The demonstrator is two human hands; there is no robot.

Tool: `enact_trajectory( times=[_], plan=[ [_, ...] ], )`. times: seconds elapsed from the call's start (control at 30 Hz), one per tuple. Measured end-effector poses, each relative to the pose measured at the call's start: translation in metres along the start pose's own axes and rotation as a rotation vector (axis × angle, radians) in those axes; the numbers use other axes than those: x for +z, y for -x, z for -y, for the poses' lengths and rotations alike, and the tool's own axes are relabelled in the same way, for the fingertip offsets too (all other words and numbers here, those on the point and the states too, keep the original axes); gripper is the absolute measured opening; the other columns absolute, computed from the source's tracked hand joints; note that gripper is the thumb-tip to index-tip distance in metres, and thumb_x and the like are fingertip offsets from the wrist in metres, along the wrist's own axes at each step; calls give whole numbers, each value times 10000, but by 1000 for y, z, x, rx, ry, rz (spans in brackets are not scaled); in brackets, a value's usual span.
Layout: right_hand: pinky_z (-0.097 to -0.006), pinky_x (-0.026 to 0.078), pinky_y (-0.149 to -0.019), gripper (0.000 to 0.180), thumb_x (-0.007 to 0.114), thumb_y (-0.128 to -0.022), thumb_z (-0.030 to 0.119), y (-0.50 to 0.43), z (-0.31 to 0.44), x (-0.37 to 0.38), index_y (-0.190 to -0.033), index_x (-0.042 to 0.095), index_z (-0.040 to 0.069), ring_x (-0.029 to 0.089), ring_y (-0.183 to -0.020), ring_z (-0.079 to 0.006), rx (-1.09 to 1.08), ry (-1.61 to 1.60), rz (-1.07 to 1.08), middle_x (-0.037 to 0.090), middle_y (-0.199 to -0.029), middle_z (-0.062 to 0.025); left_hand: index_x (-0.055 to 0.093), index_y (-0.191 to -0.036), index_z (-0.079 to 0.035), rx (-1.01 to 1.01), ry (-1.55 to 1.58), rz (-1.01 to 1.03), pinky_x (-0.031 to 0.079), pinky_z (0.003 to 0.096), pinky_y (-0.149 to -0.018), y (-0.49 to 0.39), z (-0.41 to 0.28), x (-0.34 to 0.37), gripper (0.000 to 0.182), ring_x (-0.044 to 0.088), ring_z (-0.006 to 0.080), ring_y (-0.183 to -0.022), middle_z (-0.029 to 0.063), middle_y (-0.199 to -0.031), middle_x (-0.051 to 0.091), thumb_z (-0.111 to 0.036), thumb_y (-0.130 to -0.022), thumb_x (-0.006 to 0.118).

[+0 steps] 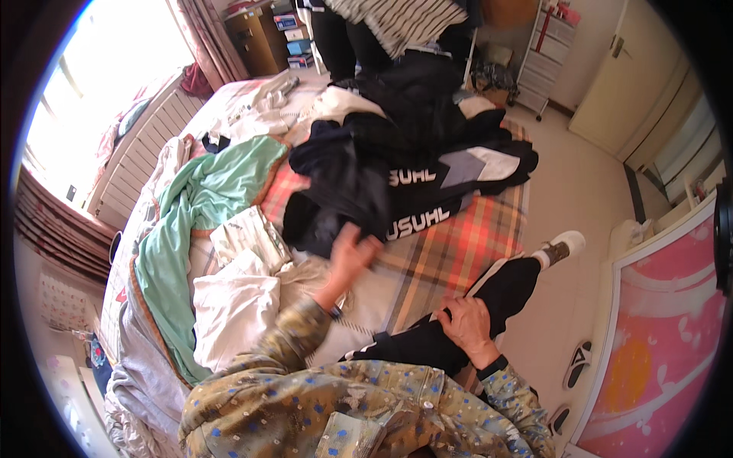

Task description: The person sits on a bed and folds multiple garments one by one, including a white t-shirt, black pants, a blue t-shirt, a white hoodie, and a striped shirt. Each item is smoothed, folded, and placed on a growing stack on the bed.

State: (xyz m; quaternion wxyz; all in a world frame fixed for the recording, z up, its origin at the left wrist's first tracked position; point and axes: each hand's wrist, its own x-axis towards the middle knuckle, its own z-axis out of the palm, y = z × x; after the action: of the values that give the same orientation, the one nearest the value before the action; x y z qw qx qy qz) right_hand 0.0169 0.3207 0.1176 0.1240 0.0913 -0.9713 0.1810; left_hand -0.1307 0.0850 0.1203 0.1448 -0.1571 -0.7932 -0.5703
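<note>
My left hand (352, 255), blurred, is at the near edge of a black garment (338, 212) on the bed. Its fingers reach the cloth, but whether they grip it cannot be made out. White lettering and grey and white panels mark the black clothing (487, 166) to the right. My right hand (467, 327) rests on my leg in black trousers (504, 292), fingers a little apart and holding nothing. Left of my left hand lie a crumpled white cloth (235, 309) and a folded patterned cloth (249, 237).
A green cloth with brown edging (200, 194) runs along the bed's left side. Beneath is a plaid bedcover (435, 275). A striped cloth (401, 23) hangs beyond the bed. Slippers (577, 363) lie on the floor near a pink panel (658, 343). A drawer unit (547, 63) stands far right.
</note>
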Motion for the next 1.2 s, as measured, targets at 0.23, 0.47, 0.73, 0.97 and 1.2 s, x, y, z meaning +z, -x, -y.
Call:
enact_trajectory(
  times=[0.23, 0.47, 0.73, 0.97, 1.2],
  plan=[
    [-333, 480, -737, 286, 537, -868, 184, 44, -36, 2, -1079, 563, -7, 587, -825, -207, 306, -970, -252, 612, -961, -81, 425, -1200, -16, 292, 151, 1128, 476, 440, -669, 108, -137, 81, 453, 579, 410, -787, 237, -837, 589, -196, -823, 599],
    [-306, 454, -824, 278, 516, -898, 156, 70, -64, -72, -1115, 534, -17, 561, -907, -166, 727, -1183, -483, 592, -1023, -72, 326, -1337, -15, 565, 48, 1010, 490, 396, -718, 131, -134, 96, 636, 561, 360, -914, 208, -1036, 545, -128, -775, 600],
    [-360, 409, -909, 231, 616, -803, 141, 57, -6, -102, -1007, 595, 36, 528, -1024, -297, 142, -350, -411, 575, -1061, -124, 467, -1254, -79, 767, -384, 1393, 495, 363, -732, 171, -139, 125, 452, 593, 320, -927, 176, -1026, 582, -96, -803, 498],
    [-465, 240, -1044, 532, 576, -825, 366, 93, 0, -58, -1253, 485, 63, 371, -1257, -289, 62, -61, 156, 479, -1293, -125, 554, -1132, -66, 544, -25, 1497, 461, 395, -783, 148, -133, 91, 319, 590, 316, -899, 173, -995, 608, -192, -839, 549],
    [-454, 245, -1052, 785, 731, -667, 124, 124, 4, -67, -1356, 355, 95, 260, -1314, -330, -11, -71, 160, 304, -1419, -125, 438, -1283, -66, 296, -169, 625, 408, 394, -890, 108, -102, 35, 577, 505, 342, -1031, 164, -1091, 527, -155, -756, 654]
  ],
)
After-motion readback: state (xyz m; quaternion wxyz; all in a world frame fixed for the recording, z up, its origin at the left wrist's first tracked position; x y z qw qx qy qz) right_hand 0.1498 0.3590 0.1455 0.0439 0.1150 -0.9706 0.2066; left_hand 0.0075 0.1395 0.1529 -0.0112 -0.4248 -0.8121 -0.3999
